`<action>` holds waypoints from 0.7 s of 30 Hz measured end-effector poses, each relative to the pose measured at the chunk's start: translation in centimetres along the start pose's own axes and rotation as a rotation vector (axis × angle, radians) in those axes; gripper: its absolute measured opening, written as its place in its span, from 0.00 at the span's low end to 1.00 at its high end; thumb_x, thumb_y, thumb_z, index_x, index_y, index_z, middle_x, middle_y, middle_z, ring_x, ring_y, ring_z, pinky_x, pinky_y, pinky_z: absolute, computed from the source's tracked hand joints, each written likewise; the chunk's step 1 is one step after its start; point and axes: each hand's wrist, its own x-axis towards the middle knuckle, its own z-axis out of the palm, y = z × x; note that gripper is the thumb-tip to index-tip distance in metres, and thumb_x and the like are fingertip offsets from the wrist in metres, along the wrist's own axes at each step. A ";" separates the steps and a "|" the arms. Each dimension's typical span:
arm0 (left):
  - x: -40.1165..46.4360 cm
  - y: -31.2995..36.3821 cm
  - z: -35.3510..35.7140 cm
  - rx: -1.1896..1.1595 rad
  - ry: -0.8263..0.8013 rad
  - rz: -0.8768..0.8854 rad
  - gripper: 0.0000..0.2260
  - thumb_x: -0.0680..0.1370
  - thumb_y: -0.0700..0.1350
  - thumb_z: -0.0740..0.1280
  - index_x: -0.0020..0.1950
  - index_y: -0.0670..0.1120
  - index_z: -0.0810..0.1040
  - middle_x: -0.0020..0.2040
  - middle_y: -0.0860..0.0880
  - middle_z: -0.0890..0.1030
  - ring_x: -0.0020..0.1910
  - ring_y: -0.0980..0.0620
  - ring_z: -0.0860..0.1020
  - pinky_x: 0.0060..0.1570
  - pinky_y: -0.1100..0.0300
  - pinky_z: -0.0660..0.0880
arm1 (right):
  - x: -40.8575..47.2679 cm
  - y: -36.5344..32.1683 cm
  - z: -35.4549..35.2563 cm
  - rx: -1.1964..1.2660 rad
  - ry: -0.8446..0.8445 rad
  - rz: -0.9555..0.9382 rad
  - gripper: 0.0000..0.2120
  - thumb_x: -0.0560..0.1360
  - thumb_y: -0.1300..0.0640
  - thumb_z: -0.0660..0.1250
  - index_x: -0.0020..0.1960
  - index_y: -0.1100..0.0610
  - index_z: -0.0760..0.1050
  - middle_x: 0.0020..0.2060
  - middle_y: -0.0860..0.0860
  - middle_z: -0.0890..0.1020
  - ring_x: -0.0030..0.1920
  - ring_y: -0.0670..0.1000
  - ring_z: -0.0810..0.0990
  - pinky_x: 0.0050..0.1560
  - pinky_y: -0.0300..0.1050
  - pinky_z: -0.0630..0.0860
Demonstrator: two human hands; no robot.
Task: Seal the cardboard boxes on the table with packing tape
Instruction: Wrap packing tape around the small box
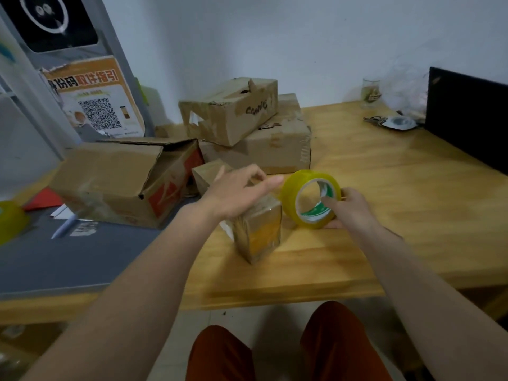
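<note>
One glossy tape ring (pixel 312 199), seemingly yellow

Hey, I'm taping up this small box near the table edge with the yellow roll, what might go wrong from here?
1. The small box sits close to the table front edge; your left hand only rests flat on it, so pulling tape could drag it off.
2. Your right hand holds the tape roll by the rim and core; that grip may slip.
3. The open box crowds your left side.
</note>
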 end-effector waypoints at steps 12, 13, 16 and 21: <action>0.3 3.7 2.2 0.102 0.019 -0.073 0.31 0.76 0.73 0.44 0.38 0.49 0.71 0.39 0.49 0.77 0.45 0.45 0.75 0.50 0.46 0.74 | 2.1 -0.7 2.4 -0.021 0.094 -0.091 0.08 0.80 0.66 0.60 0.57 0.58 0.72 0.56 0.60 0.78 0.54 0.63 0.79 0.48 0.59 0.80; 0.7 3.8 2.1 0.121 0.019 -0.105 0.29 0.78 0.71 0.47 0.43 0.49 0.73 0.42 0.48 0.78 0.46 0.45 0.76 0.50 0.47 0.74 | 2.0 -0.8 2.7 -0.052 0.095 -0.105 0.07 0.79 0.66 0.59 0.55 0.58 0.72 0.54 0.61 0.79 0.53 0.63 0.79 0.50 0.58 0.80; 2.5 4.6 1.2 0.237 -0.025 -0.213 0.34 0.77 0.72 0.52 0.63 0.45 0.73 0.54 0.45 0.81 0.54 0.42 0.78 0.49 0.49 0.74 | 2.2 -1.2 3.3 -0.086 0.057 -0.124 0.06 0.79 0.65 0.59 0.52 0.57 0.72 0.50 0.59 0.79 0.51 0.63 0.80 0.49 0.60 0.80; 6.3 5.0 0.4 0.099 -0.431 -0.301 0.44 0.73 0.76 0.56 0.75 0.44 0.64 0.46 0.43 0.84 0.42 0.48 0.84 0.48 0.54 0.80 | 2.2 -1.3 2.8 -0.111 0.042 -0.131 0.06 0.80 0.65 0.58 0.54 0.57 0.71 0.50 0.57 0.77 0.53 0.63 0.79 0.48 0.61 0.80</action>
